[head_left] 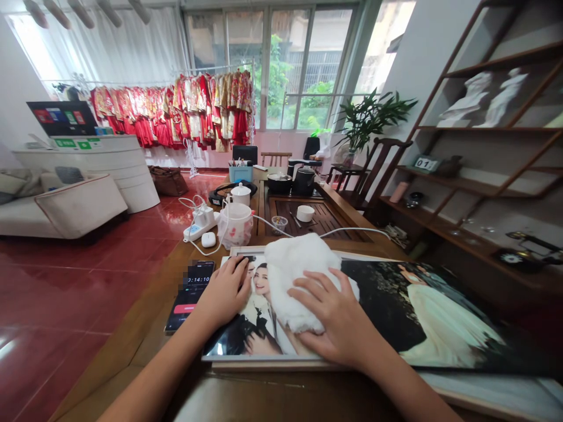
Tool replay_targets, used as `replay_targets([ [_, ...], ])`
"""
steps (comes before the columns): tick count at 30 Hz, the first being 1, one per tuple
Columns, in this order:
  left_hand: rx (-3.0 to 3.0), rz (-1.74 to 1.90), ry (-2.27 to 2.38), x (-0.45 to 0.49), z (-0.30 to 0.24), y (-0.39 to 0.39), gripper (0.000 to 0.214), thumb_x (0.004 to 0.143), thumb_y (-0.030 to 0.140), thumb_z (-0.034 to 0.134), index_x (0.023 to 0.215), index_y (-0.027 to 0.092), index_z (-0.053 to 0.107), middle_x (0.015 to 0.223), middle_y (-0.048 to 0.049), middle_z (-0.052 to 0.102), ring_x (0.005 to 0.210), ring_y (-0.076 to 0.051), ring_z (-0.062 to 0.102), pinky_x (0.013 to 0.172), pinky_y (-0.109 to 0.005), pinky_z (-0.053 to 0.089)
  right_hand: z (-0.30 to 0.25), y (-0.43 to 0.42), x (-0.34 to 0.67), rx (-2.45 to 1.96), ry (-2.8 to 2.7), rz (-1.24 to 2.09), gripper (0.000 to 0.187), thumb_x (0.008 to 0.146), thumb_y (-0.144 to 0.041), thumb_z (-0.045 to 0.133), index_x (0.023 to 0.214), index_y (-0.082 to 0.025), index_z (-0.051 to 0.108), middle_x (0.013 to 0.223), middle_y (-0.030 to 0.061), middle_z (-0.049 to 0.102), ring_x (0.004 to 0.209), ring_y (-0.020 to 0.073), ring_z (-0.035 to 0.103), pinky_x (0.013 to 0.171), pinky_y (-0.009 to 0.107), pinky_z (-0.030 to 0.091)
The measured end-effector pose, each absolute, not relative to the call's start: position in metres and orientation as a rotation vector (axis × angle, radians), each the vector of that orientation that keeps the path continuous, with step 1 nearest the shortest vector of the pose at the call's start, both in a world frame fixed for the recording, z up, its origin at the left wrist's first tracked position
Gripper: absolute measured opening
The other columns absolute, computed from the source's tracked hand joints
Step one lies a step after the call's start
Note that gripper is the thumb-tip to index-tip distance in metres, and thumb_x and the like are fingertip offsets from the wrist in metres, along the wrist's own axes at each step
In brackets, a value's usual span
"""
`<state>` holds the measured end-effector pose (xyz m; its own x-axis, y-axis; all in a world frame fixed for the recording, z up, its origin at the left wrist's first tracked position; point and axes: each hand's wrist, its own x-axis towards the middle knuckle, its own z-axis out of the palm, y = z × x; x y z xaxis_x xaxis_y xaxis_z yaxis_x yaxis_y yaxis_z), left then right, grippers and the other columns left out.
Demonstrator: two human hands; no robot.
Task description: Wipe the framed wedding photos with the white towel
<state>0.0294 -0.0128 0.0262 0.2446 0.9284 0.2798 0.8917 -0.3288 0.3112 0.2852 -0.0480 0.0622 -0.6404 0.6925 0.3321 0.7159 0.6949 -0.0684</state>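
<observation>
A white fluffy cloth point(303, 264) lies folded on a glossy photo panel point(373, 305). My right hand point(334, 310) holds it against the surface, fingers spread over its top and thumb at its near edge. My left hand point(226, 290) rests flat on the panel's left part, fingers stretched out, with nothing in it. The panel's left part pictures people close up; the right part has a pale gown on a dark background. Another light-edged frame point(492, 391) is partly visible beneath. Left of my left hand, a phone point(191, 296) showing a timer lies on the wooden table point(145, 334).
Beyond the panel stand a plastic-wrapped white container point(237, 225), a lidded mug point(240, 194), a power strip point(200, 225) and a white earbud case point(208, 240). A white cable point(352, 230) crosses behind the cloth. Farther back, a tea tray point(281, 214) bears a small white cup point(305, 213).
</observation>
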Motion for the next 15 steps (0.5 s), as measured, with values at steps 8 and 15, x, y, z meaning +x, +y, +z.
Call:
replay_targets([
  [8, 2.439, 0.650, 1.732, 0.0279, 0.0275, -0.0117, 0.039, 0.098, 0.031, 0.037, 0.132, 0.021, 0.051, 0.142, -0.0097, 0.047, 0.132, -0.025, 0.043, 0.109, -0.043, 0.036, 0.0646, -0.0506, 0.2842, -0.917, -2.694, -0.082, 0.051, 0.074, -0.041, 0.060, 0.124, -0.028, 0.056, 0.127, 0.0059, 0.061, 0.124, 0.0312, 0.046, 0.109, 0.055, 0.014],
  [15, 2.415, 0.648, 1.758, 0.0281, 0.0244, -0.0115, 0.044, 0.099, 0.036, 0.037, 0.137, 0.019, 0.047, 0.144, -0.0102, 0.046, 0.135, -0.026, 0.041, 0.110, -0.043, 0.035, 0.0574, -0.0441, 0.2855, -1.237, -2.508, -0.243, 0.045, 0.078, -0.037, 0.060, 0.122, -0.024, 0.058, 0.126, 0.0094, 0.062, 0.121, 0.0344, 0.048, 0.104, 0.059, 0.019],
])
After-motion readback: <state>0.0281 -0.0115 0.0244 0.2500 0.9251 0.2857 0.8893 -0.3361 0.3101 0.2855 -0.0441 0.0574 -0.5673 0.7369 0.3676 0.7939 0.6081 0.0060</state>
